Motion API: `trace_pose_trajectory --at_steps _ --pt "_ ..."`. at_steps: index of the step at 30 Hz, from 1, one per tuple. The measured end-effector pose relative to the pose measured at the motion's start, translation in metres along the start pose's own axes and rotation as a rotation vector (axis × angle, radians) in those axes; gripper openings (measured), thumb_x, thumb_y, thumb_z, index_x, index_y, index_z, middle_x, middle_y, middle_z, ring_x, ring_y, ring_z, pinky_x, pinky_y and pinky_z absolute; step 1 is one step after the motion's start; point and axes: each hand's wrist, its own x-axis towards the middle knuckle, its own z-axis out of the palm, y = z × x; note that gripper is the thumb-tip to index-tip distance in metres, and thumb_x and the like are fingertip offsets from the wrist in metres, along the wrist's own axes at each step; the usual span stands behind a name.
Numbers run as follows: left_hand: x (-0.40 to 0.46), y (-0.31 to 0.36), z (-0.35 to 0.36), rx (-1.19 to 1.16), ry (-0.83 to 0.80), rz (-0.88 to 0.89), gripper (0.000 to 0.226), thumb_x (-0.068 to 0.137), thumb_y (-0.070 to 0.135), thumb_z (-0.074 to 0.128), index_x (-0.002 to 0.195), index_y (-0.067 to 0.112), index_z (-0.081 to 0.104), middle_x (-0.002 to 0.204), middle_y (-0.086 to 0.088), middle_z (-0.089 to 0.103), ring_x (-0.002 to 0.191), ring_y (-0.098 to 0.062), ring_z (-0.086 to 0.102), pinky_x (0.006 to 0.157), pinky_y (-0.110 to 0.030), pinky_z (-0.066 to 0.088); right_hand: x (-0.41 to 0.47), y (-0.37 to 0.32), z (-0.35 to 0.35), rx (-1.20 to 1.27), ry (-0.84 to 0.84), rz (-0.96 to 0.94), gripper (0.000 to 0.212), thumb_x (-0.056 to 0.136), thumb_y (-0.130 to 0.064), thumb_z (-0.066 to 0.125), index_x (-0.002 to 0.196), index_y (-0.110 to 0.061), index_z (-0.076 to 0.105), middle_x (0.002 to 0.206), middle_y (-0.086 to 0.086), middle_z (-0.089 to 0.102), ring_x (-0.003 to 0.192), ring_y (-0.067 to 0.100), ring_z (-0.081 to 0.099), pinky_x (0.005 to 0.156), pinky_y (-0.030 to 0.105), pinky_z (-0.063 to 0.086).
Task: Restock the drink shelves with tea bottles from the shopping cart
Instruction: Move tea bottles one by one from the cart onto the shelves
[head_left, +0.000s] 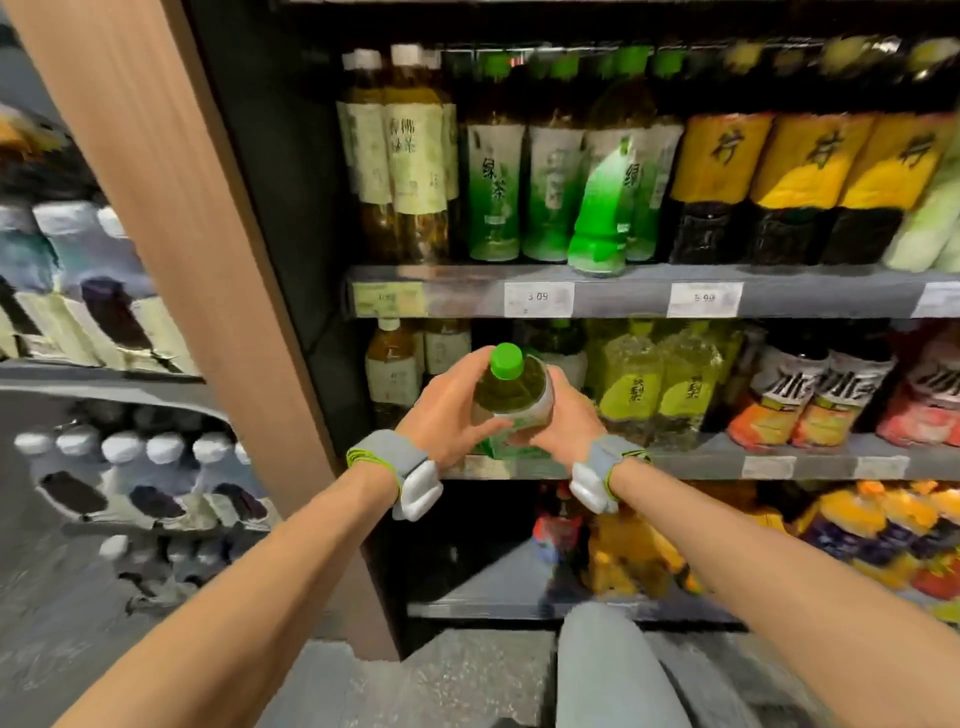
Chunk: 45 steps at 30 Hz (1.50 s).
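Note:
Both my hands hold one green-capped tea bottle (511, 397) upright in front of the middle shelf (675, 460). My left hand (449, 410) grips its left side and my right hand (563, 418) grips its right side. The bottle's base is at the shelf's front edge, in a gap between pale-labelled tea bottles (392, 371) on the left and yellow-green bottles (631, 384) on the right. On the upper shelf (623, 293) stand several green tea bottles (493, 187); one of them (602, 208) leans to the right. The shopping cart is out of sight.
A brown wooden pillar (171, 197) stands left of the shelving, with white-capped bottles (130, 452) beyond it. Yellow-and-black bottles (805, 182) fill the upper right. Orange and red drinks (810, 410) sit to the right, and more (872, 535) on the low shelf. My knee (608, 675) is below.

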Motion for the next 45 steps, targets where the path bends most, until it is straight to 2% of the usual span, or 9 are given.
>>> trace_pose_trajectory --at_steps 6,13,17,21,25,30,34,40,45 --pt "0.000 -0.051 0.031 0.079 0.074 0.027 0.076 0.079 0.014 0.075 0.144 0.014 0.035 0.144 0.000 0.045 0.132 -0.007 0.039 0.108 -0.012 0.027 0.036 0.038 0.046 -0.035 0.113 -0.063 0.089 0.063 -0.027 0.085 0.133 -0.035 0.032 0.120 0.000 0.059 0.111 0.021 0.056 0.092 0.041 0.052" --pt "0.016 -0.086 0.053 0.028 0.073 0.011 0.078 0.079 0.019 0.076 0.144 0.019 0.035 0.143 0.002 0.048 0.134 -0.012 0.043 0.112 -0.032 0.036 0.069 0.063 0.061 -0.132 0.060 -0.021 0.089 0.047 -0.047 0.085 0.124 -0.035 0.042 0.109 -0.010 0.061 0.099 0.012 0.059 0.082 0.032 0.053" --pt "0.036 -0.097 0.056 -0.012 0.019 -0.048 0.077 0.081 0.014 0.073 0.146 0.015 0.032 0.138 0.003 0.052 0.124 -0.004 0.047 0.101 -0.008 0.034 0.093 0.080 0.063 -0.224 0.024 0.054 0.088 0.033 -0.065 0.077 0.109 -0.025 0.056 0.096 -0.008 0.065 0.091 0.013 0.063 0.077 0.031 0.055" --pt "0.055 -0.113 0.055 -0.069 -0.094 -0.148 0.079 0.082 0.033 0.069 0.148 0.019 0.027 0.140 0.000 0.050 0.127 -0.009 0.049 0.111 -0.034 0.039 0.080 0.050 0.053 -0.295 0.061 0.053 0.071 0.065 -0.046 0.079 0.115 -0.009 0.045 0.102 0.002 0.049 0.092 0.021 0.052 0.075 0.032 0.047" --pt "0.071 -0.113 0.063 -0.086 -0.085 -0.169 0.082 0.081 0.031 0.068 0.150 0.020 0.025 0.139 -0.008 0.052 0.124 -0.016 0.051 0.112 -0.037 0.038 0.078 0.033 0.045 -0.413 0.151 -0.069 0.093 0.079 -0.037 0.072 0.148 -0.022 0.012 0.130 0.016 0.042 0.115 0.035 0.048 0.092 0.042 0.046" --pt "0.071 -0.122 0.075 -0.210 0.028 -0.231 0.081 0.082 0.021 0.072 0.149 0.026 0.027 0.146 0.003 0.044 0.132 -0.006 0.039 0.112 -0.024 0.030 0.079 0.019 0.038 -0.766 0.147 -0.090 0.077 0.080 -0.048 0.067 0.136 -0.008 0.032 0.123 0.015 0.052 0.118 0.036 0.047 0.090 0.040 0.042" --pt "0.074 -0.124 0.088 -0.197 0.068 -0.366 0.083 0.084 0.028 0.069 0.151 0.032 0.019 0.146 0.003 0.046 0.135 -0.017 0.042 0.110 -0.028 0.035 0.093 0.012 0.030 -0.912 0.128 -0.070 0.087 0.077 -0.055 0.067 0.138 -0.006 0.029 0.117 0.015 0.060 0.120 0.032 0.048 0.084 0.039 0.046" --pt "0.068 -0.137 0.107 -0.161 0.009 -0.498 0.063 0.085 0.027 0.069 0.140 0.019 0.041 0.140 -0.006 0.052 0.130 -0.024 0.048 0.105 -0.030 0.040 0.112 0.021 0.033 -0.886 0.101 -0.028 0.086 0.085 -0.043 0.064 0.146 -0.009 0.014 0.136 0.020 0.042 0.128 0.035 0.040 0.094 0.041 0.042" --pt "0.054 -0.160 0.137 -0.105 -0.007 -0.682 0.044 0.085 0.036 0.067 0.120 0.011 0.063 0.117 -0.011 0.067 0.110 -0.029 0.061 0.093 -0.035 0.051 0.133 0.021 0.033 -0.915 0.099 0.002 0.091 0.077 -0.046 0.072 0.141 -0.005 0.023 0.136 0.022 0.044 0.131 0.036 0.036 0.102 0.039 0.036"
